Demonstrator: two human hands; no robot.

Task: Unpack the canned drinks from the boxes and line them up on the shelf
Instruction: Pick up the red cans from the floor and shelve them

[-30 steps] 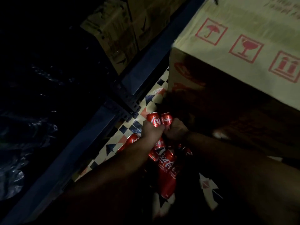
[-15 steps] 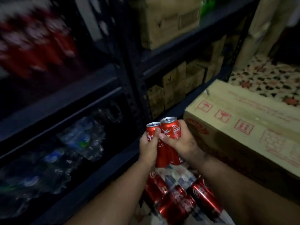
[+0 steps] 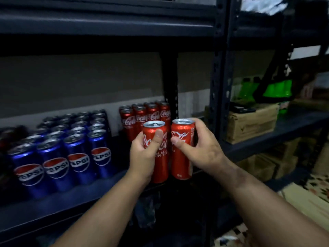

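My left hand [image 3: 142, 154] grips one red can [image 3: 161, 155], my right hand [image 3: 199, 148] another [image 3: 181, 148], both upright at the shelf [image 3: 71, 198] edge, bare shelf between them and the Coca-Cola row [image 3: 145, 115].

The room is dim. Light shines on the tops of the blue cans [image 3: 60, 157]. The shelf [image 3: 53, 207] is dark. The right edge looks blurry and bent.
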